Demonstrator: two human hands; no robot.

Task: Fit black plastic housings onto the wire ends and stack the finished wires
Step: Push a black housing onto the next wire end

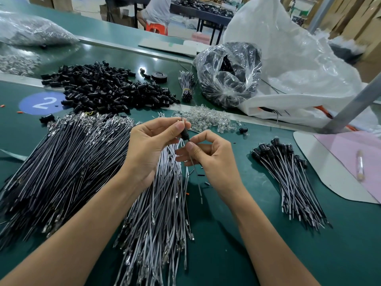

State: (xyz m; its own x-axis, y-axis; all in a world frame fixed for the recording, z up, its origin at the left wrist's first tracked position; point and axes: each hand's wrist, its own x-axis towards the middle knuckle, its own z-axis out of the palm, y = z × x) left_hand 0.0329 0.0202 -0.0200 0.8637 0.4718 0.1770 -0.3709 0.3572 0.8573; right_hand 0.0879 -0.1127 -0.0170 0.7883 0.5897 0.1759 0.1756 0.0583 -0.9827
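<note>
A green worktop (268, 254) spreads wide, a grey metal post (350, 107) slanting at right. Beyond, a person (158, 9) sits on an orange stool (156, 28) by a dark table (206, 16); cardboard boxes (354, 15) stand far right.

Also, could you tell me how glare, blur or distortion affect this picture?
Head view: the wide-angle lens bows the green table at its edges; glare streaks the clear bag; a shadow lies under the right hand; the housing in the grip of the left hand is sharp, the far room softer.
</note>
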